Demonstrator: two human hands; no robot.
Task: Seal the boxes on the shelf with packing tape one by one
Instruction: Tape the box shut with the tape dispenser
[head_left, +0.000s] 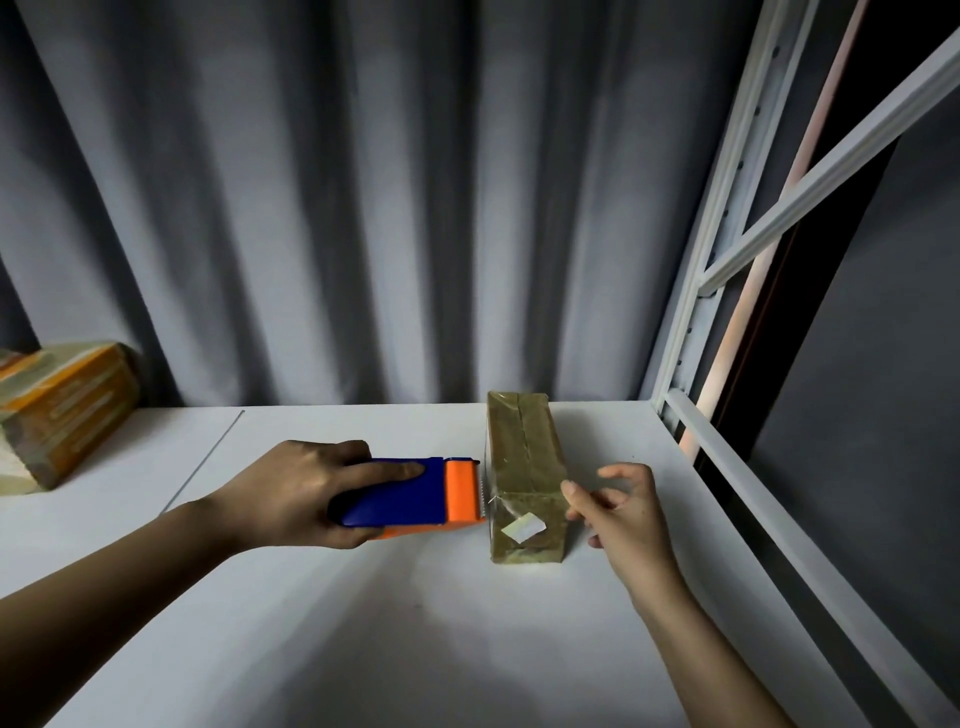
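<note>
left hand (296, 493) grips the blue-and-orange dispenser (415, 493), fingers curled round its body, index finger laid straight along the top. the orange cutter end sits just beside the left side of the box (527, 478), with clear tape (488, 499) running between the two. right hand (618, 506) is at the box's near right corner: thumb tip pressed against the edge, the other fingers loosely curled and slightly spread, holding nothing. the box lies on the white shelf (363, 597), lengthways toward the back edge, nearer the right rail; a white label (522, 530) is on its near end. a taped stack (62, 415) sits at the far left.
</note>
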